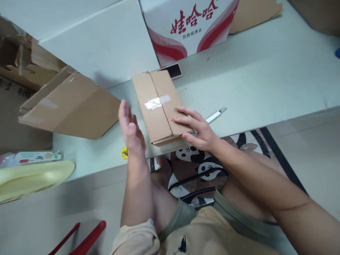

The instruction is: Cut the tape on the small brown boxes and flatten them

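Observation:
A closed brown cardboard box (148,117) lies on the pale table, with a strip of clear tape across the seam between its top flaps. My right hand (196,128) rests its spread fingers on the box's near right corner. My left hand (131,127) is raised just left of the box, palm turned toward it, fingers up and holding nothing. Partly hidden behind my right hand is a white utility knife (216,115) on the table. A dark-screened phone (175,71) sticks out from behind the box's far end.
An open carton (77,106) stands at the left, near a yellow tray (47,175) and a white-green package (38,157). A white-red carton (191,28) stands at the back. A small yellow item (124,153) lies by the table's front edge (92,171).

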